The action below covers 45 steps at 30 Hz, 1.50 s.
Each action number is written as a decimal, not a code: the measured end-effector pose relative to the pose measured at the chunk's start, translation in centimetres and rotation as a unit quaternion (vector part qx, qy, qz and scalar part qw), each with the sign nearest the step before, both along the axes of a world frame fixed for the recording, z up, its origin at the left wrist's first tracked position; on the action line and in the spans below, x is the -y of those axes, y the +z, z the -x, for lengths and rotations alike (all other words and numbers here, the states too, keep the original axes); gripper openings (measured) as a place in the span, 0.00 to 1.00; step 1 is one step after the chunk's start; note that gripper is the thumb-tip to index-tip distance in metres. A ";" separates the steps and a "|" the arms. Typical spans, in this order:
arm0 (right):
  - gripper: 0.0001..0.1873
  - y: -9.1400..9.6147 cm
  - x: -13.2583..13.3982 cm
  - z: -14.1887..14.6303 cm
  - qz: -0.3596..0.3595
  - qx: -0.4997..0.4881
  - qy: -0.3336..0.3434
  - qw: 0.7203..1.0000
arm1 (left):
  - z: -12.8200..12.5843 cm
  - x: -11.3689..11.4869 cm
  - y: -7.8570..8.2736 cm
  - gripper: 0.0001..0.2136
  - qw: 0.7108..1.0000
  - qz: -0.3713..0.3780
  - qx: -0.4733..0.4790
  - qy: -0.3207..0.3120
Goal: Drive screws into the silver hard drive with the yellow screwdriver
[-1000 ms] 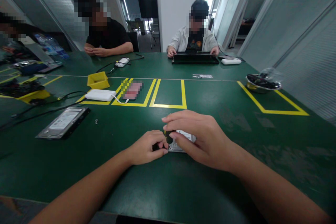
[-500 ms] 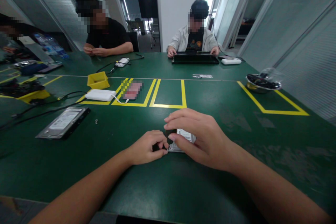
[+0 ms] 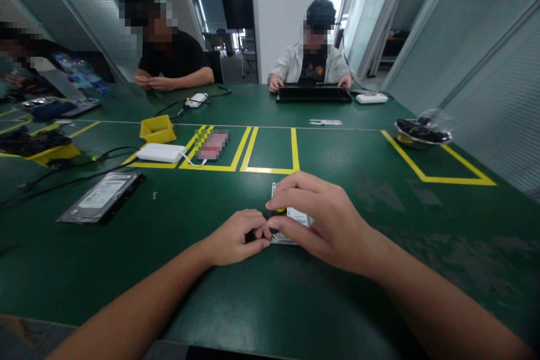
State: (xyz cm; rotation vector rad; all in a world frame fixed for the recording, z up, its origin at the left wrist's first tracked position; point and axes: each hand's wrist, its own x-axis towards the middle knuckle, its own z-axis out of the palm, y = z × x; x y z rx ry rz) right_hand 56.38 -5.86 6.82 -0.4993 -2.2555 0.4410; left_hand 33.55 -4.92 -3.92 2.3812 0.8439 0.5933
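A hard drive [image 3: 298, 217] with a white label lies flat on the green table, partly covered by my right hand [image 3: 323, 216]. That hand's fingers and thumb are closed round the top of a short black and yellow screwdriver [image 3: 277, 215], which stands over the drive's left part; its tip is hidden. My left hand [image 3: 240, 238] rests on the table with curled fingers, its thumb and fingertips gripping the drive's left edge. Further left lies a larger hard drive [image 3: 101, 198], with a few small screws [image 3: 154, 196] beside it.
A white power bank [image 3: 161, 152] is cabled to a phone [image 3: 213, 145] within yellow tape, near a yellow bin [image 3: 157, 129]. At the right stands a metal bowl [image 3: 423, 134] of dark items. Two people sit opposite, one holding a black tray-like panel [image 3: 314, 94]; another is far left.
My right hand's fingers have turned and lifted slightly around the screwdriver, showing its yellow part and more of the drive's upper edge. My left hand stays in place.
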 end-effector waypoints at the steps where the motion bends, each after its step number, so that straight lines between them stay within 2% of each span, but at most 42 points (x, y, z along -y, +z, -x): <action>1: 0.06 0.0 0.0 0.0 0.001 -0.001 -0.003 1.000 | 0.0 0.0 0.0 0.05 1.000 0.001 0.000 0.001; 5: 0.05 0.1 -0.1 0.0 -0.001 -0.005 -0.008 1.000 | 0.0 -0.1 0.1 0.05 1.000 0.010 -0.007 0.001; 10: 0.09 0.0 -0.2 -0.1 0.007 -0.037 0.037 0.999 | -0.1 0.0 0.3 0.02 1.000 0.000 0.005 -0.007; 18: 0.07 0.0 -0.1 0.0 0.015 -0.032 0.016 0.999 | -0.1 0.0 0.4 0.04 1.000 0.007 -0.012 -0.003; 22: 0.11 0.0 0.0 -0.1 0.020 -0.027 0.028 0.999 | -0.2 0.0 0.4 0.06 1.000 0.007 0.008 -0.002; 28: 0.05 -0.3 -0.3 0.1 0.008 -0.039 0.017 0.999 | -0.3 0.0 0.5 0.04 1.000 0.002 -0.010 0.001; 34: 0.13 -0.4 -0.1 0.1 0.020 -0.041 0.039 0.998 | -0.3 0.0 0.4 0.04 1.000 0.003 0.005 -0.004; 41: 0.06 -0.5 -0.1 0.3 0.016 -0.026 -0.010 0.999 | -0.3 0.0 0.5 0.03 1.000 0.011 -0.005 0.001; 45: 0.12 -0.7 -0.3 0.2 0.009 -0.046 0.016 0.999 | -0.4 0.0 0.6 0.03 1.000 0.015 0.003 0.003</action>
